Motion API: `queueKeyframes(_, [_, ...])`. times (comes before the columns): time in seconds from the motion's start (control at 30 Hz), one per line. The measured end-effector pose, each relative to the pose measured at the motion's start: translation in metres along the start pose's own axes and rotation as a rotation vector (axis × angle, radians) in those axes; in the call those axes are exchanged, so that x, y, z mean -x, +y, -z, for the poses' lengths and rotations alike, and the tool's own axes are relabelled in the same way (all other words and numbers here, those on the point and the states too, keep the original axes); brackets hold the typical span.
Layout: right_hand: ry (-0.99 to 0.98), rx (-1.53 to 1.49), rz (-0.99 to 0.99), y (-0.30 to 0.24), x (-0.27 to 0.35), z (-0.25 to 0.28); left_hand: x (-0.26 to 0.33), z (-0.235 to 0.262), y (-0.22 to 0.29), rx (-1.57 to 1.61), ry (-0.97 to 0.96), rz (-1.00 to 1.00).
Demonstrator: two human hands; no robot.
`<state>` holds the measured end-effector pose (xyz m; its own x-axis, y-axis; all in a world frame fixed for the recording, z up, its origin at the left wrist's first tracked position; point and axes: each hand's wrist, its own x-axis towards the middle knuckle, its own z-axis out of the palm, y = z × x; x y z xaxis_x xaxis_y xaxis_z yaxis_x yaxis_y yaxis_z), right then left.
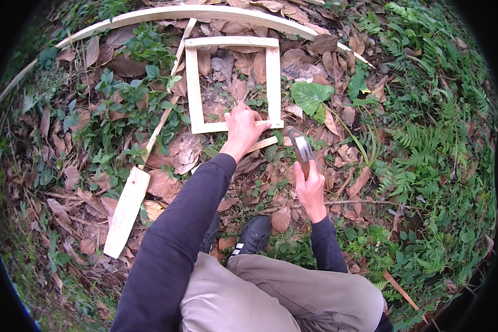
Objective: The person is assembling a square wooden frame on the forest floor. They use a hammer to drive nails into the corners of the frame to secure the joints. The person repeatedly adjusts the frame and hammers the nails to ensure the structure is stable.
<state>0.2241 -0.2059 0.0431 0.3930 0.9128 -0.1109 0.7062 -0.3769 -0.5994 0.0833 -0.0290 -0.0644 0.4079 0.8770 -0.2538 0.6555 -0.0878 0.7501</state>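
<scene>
A square frame of pale wooden strips (273, 83) lies on the leaf-covered ground in front of me. My left hand (242, 127) grips its near strip, thumb and fingers toward the near right corner. Whether something small is pinched at the fingertips is too small to tell. My right hand (311, 188) is closed around the handle of a hammer (301, 146). The metal head is just right of that corner, apart from the wood. Partly under my left hand, a short wooden offcut (264, 144) lies nearer to me than the frame.
A long pale wooden strip (205, 11) spans the far side. At the left, a thin strip (159, 128) runs toward a wider board (126, 213). Green plants and ferns (426, 144) grow at the right, with a broad leaf (311, 98) beside the frame. My shoes (253, 233) are close below.
</scene>
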Motion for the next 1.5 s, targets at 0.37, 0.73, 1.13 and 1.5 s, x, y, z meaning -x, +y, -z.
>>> queueKeyframes(0.37, [0.083,-0.037,-0.081,0.002,0.015,0.012,0.005,0.014,-0.011,-0.053,-0.031,-0.443])
queueKeyframes(0.73, [0.083,-0.045,-0.045,0.006,0.020,0.007,0.006,0.011,-0.022,-0.062,-0.033,-0.469])
queueKeyframes(1.13, [0.033,-0.062,-0.084,0.006,0.012,0.001,0.001,0.009,-0.013,-0.015,-0.058,-0.286])
queueKeyframes(1.5, [0.024,-0.048,-0.108,0.009,0.012,-0.001,-0.006,0.015,-0.012,-0.016,-0.130,-0.242])
